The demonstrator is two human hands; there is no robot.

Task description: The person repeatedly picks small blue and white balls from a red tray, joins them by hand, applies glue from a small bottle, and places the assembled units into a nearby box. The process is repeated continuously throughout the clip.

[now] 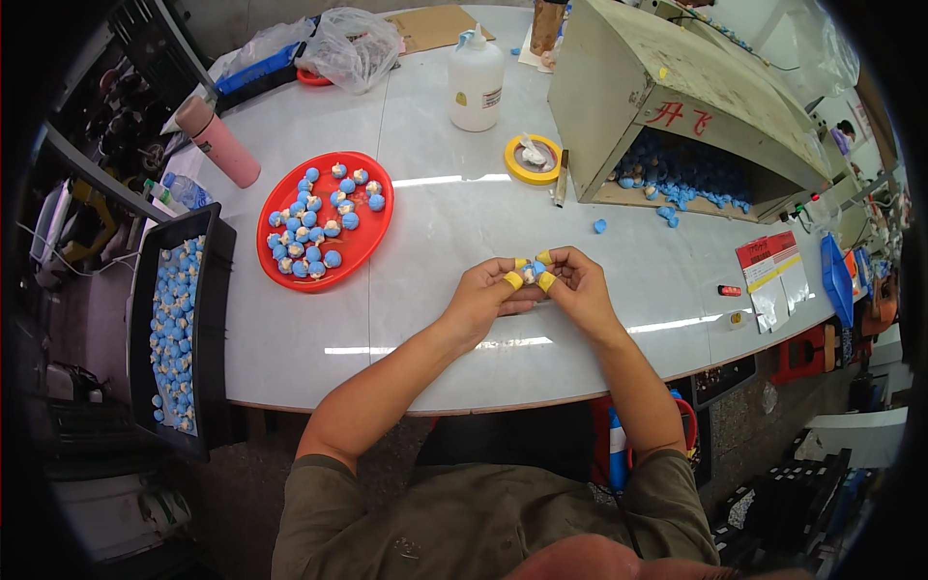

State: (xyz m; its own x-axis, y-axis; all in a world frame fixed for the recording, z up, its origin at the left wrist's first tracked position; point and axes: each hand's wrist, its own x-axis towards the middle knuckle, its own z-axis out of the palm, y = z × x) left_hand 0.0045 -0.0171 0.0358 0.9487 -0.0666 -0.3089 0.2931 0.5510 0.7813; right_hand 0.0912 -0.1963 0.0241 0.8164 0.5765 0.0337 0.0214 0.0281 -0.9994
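Just one blue-and-cream ball is in hand, pinched between the fingers of both the left hand and right hand. Left of the fingers there's a red plate of similar ones, further left a black tray with loads. Blue pieces sit up-right. Can't tell which pile's finished, but I'd guess plenty left.
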